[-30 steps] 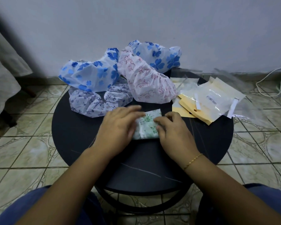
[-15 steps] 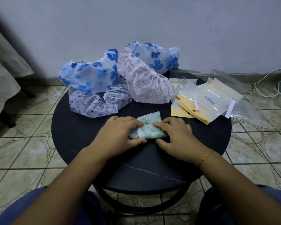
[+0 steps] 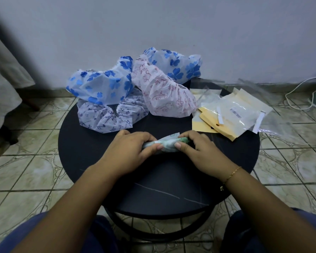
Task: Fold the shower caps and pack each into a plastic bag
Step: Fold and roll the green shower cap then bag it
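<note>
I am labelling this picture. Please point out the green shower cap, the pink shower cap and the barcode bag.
green shower cap (image 3: pixel 169 145), head view, rolled middle.
pink shower cap (image 3: pixel 164 94), head view, crown.
barcode bag (image 3: pixel 242 114), head view, clear front.

Dim, cool indoor light; dark blurred left edge, wide-angle corner stretch.

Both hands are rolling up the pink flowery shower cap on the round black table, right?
Not quite. The head view shows both hands, left hand and right hand, rolling the green-patterned shower cap on the round black table. The pink flowery shower cap lies untouched behind.
</note>
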